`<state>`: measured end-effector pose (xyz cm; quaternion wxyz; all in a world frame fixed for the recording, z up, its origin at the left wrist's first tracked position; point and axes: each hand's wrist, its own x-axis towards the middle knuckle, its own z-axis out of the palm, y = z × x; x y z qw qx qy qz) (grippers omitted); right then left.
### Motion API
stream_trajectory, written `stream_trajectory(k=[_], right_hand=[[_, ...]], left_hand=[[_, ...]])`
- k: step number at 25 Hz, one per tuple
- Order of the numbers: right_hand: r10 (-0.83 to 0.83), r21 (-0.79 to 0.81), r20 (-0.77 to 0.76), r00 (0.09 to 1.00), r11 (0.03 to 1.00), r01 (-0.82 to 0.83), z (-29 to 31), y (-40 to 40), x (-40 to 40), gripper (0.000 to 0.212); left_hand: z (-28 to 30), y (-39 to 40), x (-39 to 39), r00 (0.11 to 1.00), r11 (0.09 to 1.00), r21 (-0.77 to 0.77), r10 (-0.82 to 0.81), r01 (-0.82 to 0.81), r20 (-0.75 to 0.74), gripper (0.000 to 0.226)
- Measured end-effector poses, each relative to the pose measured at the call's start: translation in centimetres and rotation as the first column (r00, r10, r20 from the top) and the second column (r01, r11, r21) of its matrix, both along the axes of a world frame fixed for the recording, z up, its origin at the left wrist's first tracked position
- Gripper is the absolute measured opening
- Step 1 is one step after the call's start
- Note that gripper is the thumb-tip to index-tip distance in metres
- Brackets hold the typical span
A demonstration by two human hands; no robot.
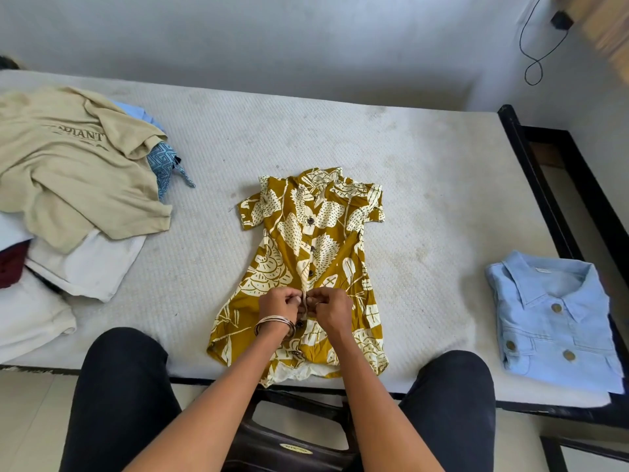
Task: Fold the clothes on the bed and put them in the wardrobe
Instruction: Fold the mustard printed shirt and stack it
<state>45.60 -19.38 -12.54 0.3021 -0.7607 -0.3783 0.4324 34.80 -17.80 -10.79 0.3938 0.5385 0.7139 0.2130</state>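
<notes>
Here both the left hand (279,305) and right hand (329,308) pinch the mustard dress (289,233) placket

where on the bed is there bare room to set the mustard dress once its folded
Bare mattress lies between the mustard dress and the folded blue shirt, and behind the dress toward the wall. A narrower strip separates the dress from the clothes pile, which crowds the left end. Both the left hand and right hand pinch the dress placket.

Even, soft daylight; faint shadows only. Centre sharp. Wide-angle bending curves the bed (374,137) edges. Motion blur smears the wooden surface (606,25) at the top right corner.
</notes>
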Motion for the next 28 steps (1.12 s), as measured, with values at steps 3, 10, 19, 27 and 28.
stream_trajectory(k=[3, 10, 19, 27, 28], right_hand=[[0.058, -0.004, 0.018, 0.998, 0.998, -0.058, 0.3, 0.4, 0.2, 0.023], [0.076, 0.005, 0.069, 0.995, 0.997, -0.076, 0.9, 1.1, -0.1, 0.025], [0.089, 0.105, 0.151, 0.985, 0.989, -0.105, 1.7, 0.4, -0.5, 0.019], [0.035, 0.072, 0.051, 0.998, 0.997, -0.039, 1.2, 0.9, -1.0, 0.012], [0.033, 0.073, 0.04, 0.999, 0.997, -0.036, 1.2, 0.9, -0.8, 0.011]], left_hand=[[0.4, 0.2, 0.1, 0.992, 0.997, -0.003, -0.083, 0.083, -0.099, 0.011], [0.7, -0.1, 1.1, 0.965, 0.995, 0.055, -0.063, 0.079, -0.255, 0.013], [0.2, 0.3, 1.1, 0.984, 0.992, 0.123, -0.009, 0.031, -0.177, 0.009], [0.2, 0.3, 0.3, 0.975, 0.981, 0.184, -0.013, 0.054, -0.221, 0.007], [0.3, 0.3, 0.2, 0.983, 0.989, 0.148, 0.001, 0.027, -0.185, 0.007]])
